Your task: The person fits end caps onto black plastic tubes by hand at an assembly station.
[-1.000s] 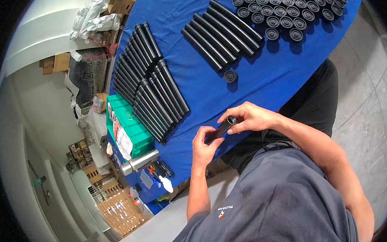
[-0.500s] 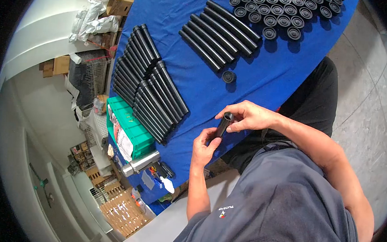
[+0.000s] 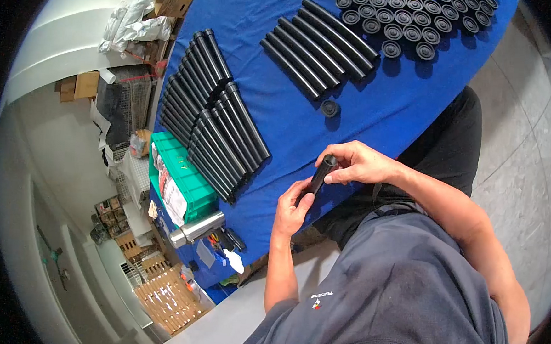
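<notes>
A short black tube (image 3: 321, 175) stands tilted between my two hands, its round upper end facing the camera. My left hand (image 3: 293, 210) is wrapped around the lower part, thumb and fingers pressing from both sides. At the upper end, my right hand (image 3: 355, 163) pinches the tube between thumb and fingers. Whether anything sits inside that end is too small to tell. On the blue cloth beyond my hands lies a single round black cap (image 3: 330, 108) with a ringed face. Farther out is a row of loose black tubes (image 3: 321, 45).
Many ringed black caps (image 3: 391, 49) stand grouped at the far right of the blue cloth (image 3: 291, 119). Stacked black tubes (image 3: 219, 115) lie at left. Beside them are a green crate (image 3: 186, 185), a metal cylinder (image 3: 197, 229) and small tools (image 3: 214, 239).
The tube has turned slightly in my hands, and its open end shows less of its hollow. My right hand shifted slightly rightward and up. The view has tilted a little.
</notes>
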`<state>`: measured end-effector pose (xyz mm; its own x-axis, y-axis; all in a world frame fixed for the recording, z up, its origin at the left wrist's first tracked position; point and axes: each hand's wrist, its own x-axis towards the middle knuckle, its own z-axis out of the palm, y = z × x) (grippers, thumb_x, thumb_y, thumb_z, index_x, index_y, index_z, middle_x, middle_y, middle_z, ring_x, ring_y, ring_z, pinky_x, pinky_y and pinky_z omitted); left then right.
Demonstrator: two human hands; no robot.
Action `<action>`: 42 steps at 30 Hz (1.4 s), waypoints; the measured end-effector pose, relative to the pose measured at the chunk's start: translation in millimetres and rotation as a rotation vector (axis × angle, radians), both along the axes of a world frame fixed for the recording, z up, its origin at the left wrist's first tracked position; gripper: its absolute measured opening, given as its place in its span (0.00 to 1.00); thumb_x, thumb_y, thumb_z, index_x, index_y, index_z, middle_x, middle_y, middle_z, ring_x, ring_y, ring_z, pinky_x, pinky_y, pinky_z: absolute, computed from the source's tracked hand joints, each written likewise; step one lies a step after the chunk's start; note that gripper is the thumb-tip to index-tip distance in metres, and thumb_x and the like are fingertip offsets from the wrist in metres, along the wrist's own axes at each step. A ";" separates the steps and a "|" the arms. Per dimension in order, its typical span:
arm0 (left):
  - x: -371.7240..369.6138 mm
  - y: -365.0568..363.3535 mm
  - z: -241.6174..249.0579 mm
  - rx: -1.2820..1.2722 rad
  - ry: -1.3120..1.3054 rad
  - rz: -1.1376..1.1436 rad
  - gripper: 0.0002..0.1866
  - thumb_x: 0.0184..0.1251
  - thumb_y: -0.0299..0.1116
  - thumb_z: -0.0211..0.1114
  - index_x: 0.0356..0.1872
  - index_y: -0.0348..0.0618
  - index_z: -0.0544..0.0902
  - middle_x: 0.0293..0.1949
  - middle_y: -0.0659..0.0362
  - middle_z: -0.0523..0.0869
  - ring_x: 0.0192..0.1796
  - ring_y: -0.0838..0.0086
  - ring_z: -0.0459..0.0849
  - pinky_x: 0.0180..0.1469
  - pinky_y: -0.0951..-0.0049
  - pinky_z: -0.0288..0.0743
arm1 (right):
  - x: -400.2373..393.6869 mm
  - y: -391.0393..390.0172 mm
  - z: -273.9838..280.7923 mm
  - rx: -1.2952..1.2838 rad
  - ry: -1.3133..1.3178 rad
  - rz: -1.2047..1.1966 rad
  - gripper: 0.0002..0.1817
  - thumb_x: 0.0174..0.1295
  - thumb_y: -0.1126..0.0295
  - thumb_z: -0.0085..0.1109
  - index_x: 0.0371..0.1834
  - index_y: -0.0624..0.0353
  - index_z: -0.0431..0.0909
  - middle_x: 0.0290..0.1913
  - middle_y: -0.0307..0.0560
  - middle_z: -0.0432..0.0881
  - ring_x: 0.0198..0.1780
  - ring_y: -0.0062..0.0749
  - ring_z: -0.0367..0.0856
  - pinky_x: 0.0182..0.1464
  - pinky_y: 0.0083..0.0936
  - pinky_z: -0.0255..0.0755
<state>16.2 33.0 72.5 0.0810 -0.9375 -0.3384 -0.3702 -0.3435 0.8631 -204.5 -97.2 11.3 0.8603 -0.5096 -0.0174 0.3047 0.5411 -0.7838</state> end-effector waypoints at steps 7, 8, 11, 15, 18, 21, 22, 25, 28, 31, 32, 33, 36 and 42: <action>-3.8 9.9 -9.0 -0.084 0.257 0.186 0.22 0.67 0.29 0.76 0.60 0.38 0.82 0.48 0.55 0.89 0.53 0.70 0.86 0.61 0.68 0.76 | 4.4 2.1 3.1 -0.446 0.116 -0.128 0.33 0.58 0.53 0.80 0.60 0.64 0.80 0.40 0.47 0.85 0.40 0.29 0.83 0.44 0.29 0.79; -9.0 13.4 -12.4 -0.139 0.483 0.326 0.22 0.67 0.29 0.75 0.60 0.40 0.81 0.49 0.54 0.90 0.54 0.69 0.86 0.63 0.67 0.75 | 6.1 3.5 4.2 -0.487 0.095 -0.156 0.36 0.58 0.52 0.79 0.64 0.64 0.79 0.44 0.52 0.85 0.42 0.36 0.85 0.47 0.33 0.81; -22.7 10.4 -5.8 -0.231 0.892 0.538 0.17 0.73 0.26 0.68 0.60 0.45 0.78 0.61 0.47 0.85 0.66 0.57 0.82 0.73 0.49 0.72 | 6.8 1.2 11.8 -0.595 0.137 -0.102 0.35 0.58 0.55 0.79 0.64 0.64 0.79 0.47 0.54 0.87 0.45 0.42 0.87 0.50 0.37 0.81; -25.3 23.0 -22.2 -0.071 1.028 0.705 0.14 0.76 0.37 0.67 0.55 0.43 0.79 0.63 0.47 0.85 0.65 0.59 0.83 0.68 0.53 0.79 | 7.3 0.1 4.0 -0.661 0.093 -0.097 0.29 0.58 0.65 0.76 0.62 0.63 0.80 0.50 0.56 0.88 0.49 0.45 0.88 0.50 0.38 0.81; -28.5 27.2 -24.0 0.172 0.900 0.738 0.22 0.77 0.50 0.65 0.48 0.37 0.82 0.48 0.50 0.91 0.47 0.63 0.91 0.47 0.64 0.89 | 4.4 2.1 9.2 -0.644 0.153 -0.091 0.23 0.59 0.71 0.72 0.59 0.61 0.81 0.46 0.58 0.89 0.47 0.48 0.90 0.47 0.39 0.80; -23.6 33.9 -23.0 0.299 0.700 0.607 0.17 0.79 0.46 0.65 0.46 0.40 0.82 0.35 0.48 0.91 0.31 0.63 0.91 0.34 0.71 0.86 | 6.2 3.9 3.1 -0.666 0.180 -0.117 0.22 0.58 0.71 0.72 0.57 0.61 0.81 0.41 0.57 0.89 0.42 0.48 0.90 0.45 0.38 0.80; -25.2 35.4 -21.5 0.150 0.383 0.520 0.15 0.76 0.42 0.68 0.45 0.40 0.82 0.35 0.49 0.91 0.31 0.64 0.90 0.34 0.71 0.86 | 4.5 2.7 8.6 -0.641 0.201 -0.100 0.22 0.58 0.71 0.72 0.57 0.61 0.81 0.40 0.57 0.89 0.41 0.48 0.90 0.44 0.37 0.80; -26.1 25.8 -2.1 -0.374 -0.538 0.126 0.21 0.57 0.26 0.81 0.49 0.38 0.81 0.43 0.51 0.90 0.40 0.61 0.89 0.44 0.64 0.84 | 4.9 1.6 10.4 -0.603 0.209 -0.081 0.23 0.59 0.71 0.72 0.58 0.61 0.81 0.37 0.56 0.88 0.38 0.44 0.90 0.42 0.35 0.79; -31.3 -12.1 17.2 -0.595 -0.828 -0.007 0.27 0.51 0.23 0.81 0.53 0.39 0.81 0.52 0.50 0.87 0.52 0.55 0.87 0.56 0.58 0.81 | 4.0 -1.9 10.1 -0.557 0.224 -0.034 0.25 0.59 0.72 0.72 0.61 0.60 0.79 0.35 0.53 0.88 0.37 0.35 0.89 0.40 0.33 0.79; -13.8 -4.0 -7.5 -0.362 -0.686 -0.020 0.24 0.54 0.21 0.76 0.54 0.40 0.81 0.51 0.49 0.87 0.55 0.55 0.87 0.59 0.61 0.80 | 1.6 -1.6 12.1 -0.336 0.147 0.027 0.26 0.63 0.75 0.69 0.65 0.60 0.78 0.34 0.45 0.88 0.35 0.23 0.85 0.40 0.27 0.80; -12.5 -4.7 -6.4 -0.343 -0.637 -0.011 0.23 0.55 0.21 0.75 0.53 0.39 0.81 0.49 0.49 0.88 0.52 0.56 0.88 0.57 0.62 0.81 | -0.5 -2.7 12.1 -0.301 0.120 0.043 0.25 0.64 0.75 0.68 0.66 0.60 0.78 0.36 0.43 0.89 0.35 0.22 0.84 0.41 0.25 0.80; -13.2 -6.8 -1.9 -0.332 -0.624 -0.040 0.19 0.58 0.21 0.74 0.51 0.38 0.82 0.45 0.51 0.89 0.48 0.61 0.89 0.54 0.64 0.82 | -2.1 -1.9 10.7 -0.250 0.098 0.052 0.25 0.66 0.74 0.68 0.67 0.60 0.77 0.37 0.42 0.88 0.34 0.21 0.83 0.41 0.25 0.80; -17.9 -4.2 10.7 -0.124 -0.446 0.003 0.17 0.59 0.21 0.73 0.50 0.37 0.82 0.44 0.48 0.89 0.48 0.55 0.90 0.53 0.61 0.82 | -3.7 -0.1 5.7 -0.118 0.012 0.083 0.24 0.69 0.72 0.68 0.68 0.60 0.77 0.39 0.39 0.87 0.34 0.19 0.81 0.40 0.23 0.80; -7.0 -2.8 21.0 -0.092 -0.318 -0.110 0.20 0.62 0.25 0.75 0.54 0.37 0.82 0.45 0.51 0.89 0.49 0.61 0.90 0.56 0.64 0.81 | -2.1 -0.5 -0.9 -0.085 -0.055 0.105 0.23 0.69 0.69 0.71 0.66 0.59 0.80 0.36 0.33 0.84 0.34 0.15 0.77 0.38 0.21 0.75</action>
